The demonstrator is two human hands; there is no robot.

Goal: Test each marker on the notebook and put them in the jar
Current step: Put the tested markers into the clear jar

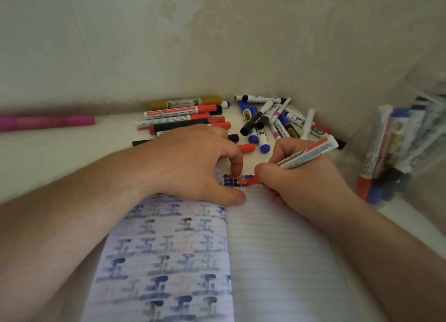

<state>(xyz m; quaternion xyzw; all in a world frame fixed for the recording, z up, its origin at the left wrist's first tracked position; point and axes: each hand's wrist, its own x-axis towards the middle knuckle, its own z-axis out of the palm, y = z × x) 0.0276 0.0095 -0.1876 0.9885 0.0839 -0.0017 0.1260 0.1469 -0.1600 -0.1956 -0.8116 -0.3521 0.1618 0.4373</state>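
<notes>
The notebook (265, 249) lies open, nearest. On its top edge, the left hand (193, 162) presses down, holding nothing. The right hand (301, 177) grips a marker (306, 152), tip on the page. Behind the notebook lie loose markers (265, 119); the jar (410, 140) stands to its right.

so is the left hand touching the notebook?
Touching. The head view shows the left hand pressed flat on the notebook, thumb on the page by the fold, no gap visible, while the right hand holds a marker.
</notes>
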